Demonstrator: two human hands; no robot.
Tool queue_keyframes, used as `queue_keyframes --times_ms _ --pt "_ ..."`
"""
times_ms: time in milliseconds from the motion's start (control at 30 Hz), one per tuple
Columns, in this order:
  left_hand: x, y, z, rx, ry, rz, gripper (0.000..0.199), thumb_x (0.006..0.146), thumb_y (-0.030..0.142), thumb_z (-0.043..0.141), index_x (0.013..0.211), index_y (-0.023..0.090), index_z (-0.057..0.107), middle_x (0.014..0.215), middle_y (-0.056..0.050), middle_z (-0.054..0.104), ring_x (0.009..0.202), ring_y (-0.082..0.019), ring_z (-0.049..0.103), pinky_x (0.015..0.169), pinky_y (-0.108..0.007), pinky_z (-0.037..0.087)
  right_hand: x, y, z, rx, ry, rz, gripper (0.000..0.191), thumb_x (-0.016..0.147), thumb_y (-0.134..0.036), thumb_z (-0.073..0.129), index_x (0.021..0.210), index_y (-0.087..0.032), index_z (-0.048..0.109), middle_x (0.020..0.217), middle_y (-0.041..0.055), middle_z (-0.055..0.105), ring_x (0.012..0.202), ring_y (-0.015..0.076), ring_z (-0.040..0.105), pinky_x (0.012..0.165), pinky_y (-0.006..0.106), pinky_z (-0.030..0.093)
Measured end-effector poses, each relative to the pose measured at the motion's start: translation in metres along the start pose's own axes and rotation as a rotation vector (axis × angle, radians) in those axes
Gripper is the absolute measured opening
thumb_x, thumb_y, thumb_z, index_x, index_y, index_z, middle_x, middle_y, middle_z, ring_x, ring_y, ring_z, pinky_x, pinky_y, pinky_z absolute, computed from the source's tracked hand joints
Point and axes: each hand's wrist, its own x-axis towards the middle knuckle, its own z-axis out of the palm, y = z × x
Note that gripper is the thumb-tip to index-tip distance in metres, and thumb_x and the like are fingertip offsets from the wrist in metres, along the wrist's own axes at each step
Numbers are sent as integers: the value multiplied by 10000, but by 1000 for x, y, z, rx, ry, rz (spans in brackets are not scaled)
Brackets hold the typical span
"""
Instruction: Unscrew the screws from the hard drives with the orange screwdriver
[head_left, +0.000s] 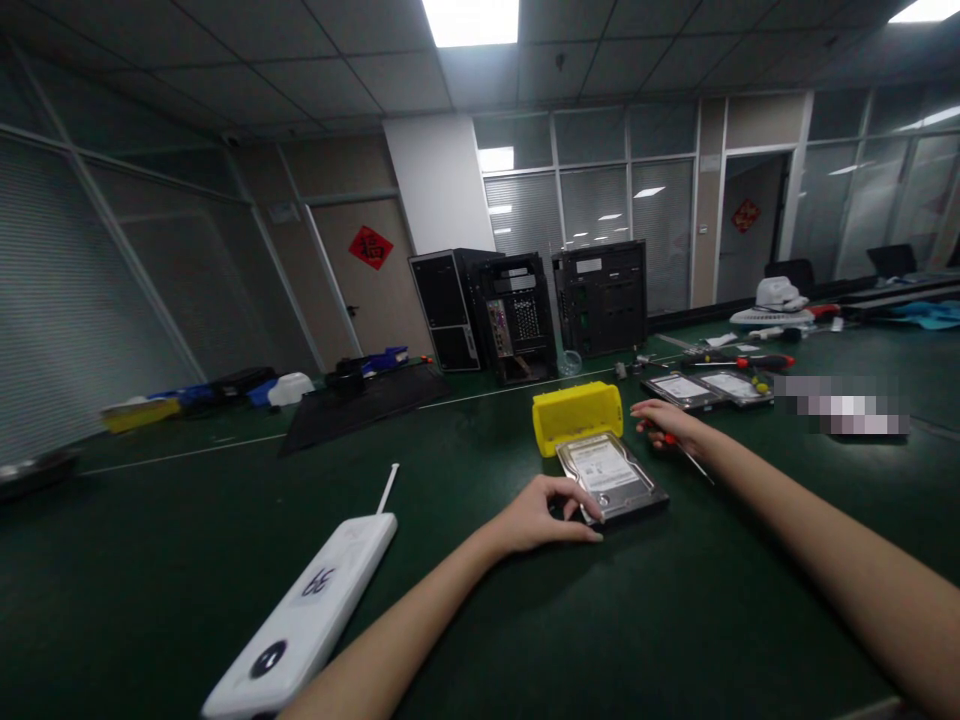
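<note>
A hard drive (604,468) with a white label lies on the green table, its far end against a yellow plastic bin (576,415). My left hand (544,515) is curled at the drive's near left corner, the fingers at its top edge and the thumb in front. To the right of the bin, my right hand (667,425) is closed around a screwdriver (694,460). Its red handle shows partly between the fingers, and the thin metal shaft points back toward my forearm. The rest of the handle is hidden by the hand.
Two more hard drives (679,390) lie beyond my right hand, near loose tools (765,361). Black computer cases (517,315) stand at the back. A white power bank (315,610) marked with digits lies at the left front. A black mat (360,405) lies farther left.
</note>
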Motion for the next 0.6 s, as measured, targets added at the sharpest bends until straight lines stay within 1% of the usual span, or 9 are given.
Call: queue_keyframes --times_ms 133,233,367,467,600 --pt "0 2 1 5 6 -31 297 662 367 736 855 145 693 622 44 446 615 -104 391 620 -227 318 -2 4 7 -143 -15 -9 109 761 -207 560 825 -164 483 543 -35 498 328 44 385 325 185 383" --pt "0 0 2 10 28 -59 300 667 392 726 824 140 683 620 43 435 614 -106 376 595 -223 301 -4 6 11 -252 -23 -41 107 759 -221 565 811 -160 493 543 -39 482 353 54 429 360 208 442" --pt "2 -3 4 -29 71 -78 276 714 392 686 789 133 630 608 56 383 587 -93 336 547 -209 253 0 10 13 -415 -2 -77 157 745 -265 591 825 -154 514 510 -43 476 364 66 456 351 192 437" --pt "3 -4 5 -96 88 -86 286 696 371 705 788 138 568 619 69 336 581 -86 307 531 -195 234 6 12 13 -527 28 -84 175 745 -284 591 836 -150 525 483 -49 465 364 68 456 346 179 426" --pt "2 -3 5 -106 80 -105 305 683 379 711 787 151 537 638 70 328 593 -88 312 548 -191 249 9 13 14 -631 46 -90 181 764 -297 565 857 -146 532 500 -37 481 382 76 469 355 184 429"
